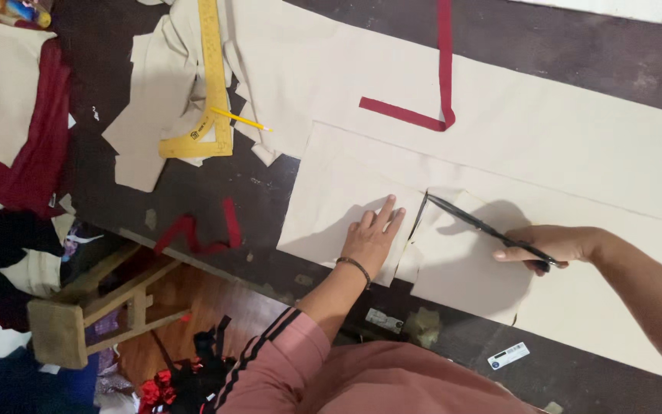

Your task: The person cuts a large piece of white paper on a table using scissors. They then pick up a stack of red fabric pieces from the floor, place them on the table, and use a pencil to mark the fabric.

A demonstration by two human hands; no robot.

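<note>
Left hand [373, 234] is lying flat, fingers spread, pressing cream fabric [346, 199] near the table's [216, 180] near edge. Right hand [549, 244] is gripping black scissors [484, 228], blades parted, tips touching the cut line just beside the left fingertips.

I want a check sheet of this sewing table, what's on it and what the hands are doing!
Surface: dark worn table.
Job's things: cream fabric sheet, partly cut; black scissors.
Clutter: yellow L-shaped ruler, yellow pencil, red fabric strip, cream scraps.
Hands: left hand flat on fabric; right hand gripping scissors.
Cables: nothing seen.
Surroundings: wooden stool, cloth piles on floor.
</note>
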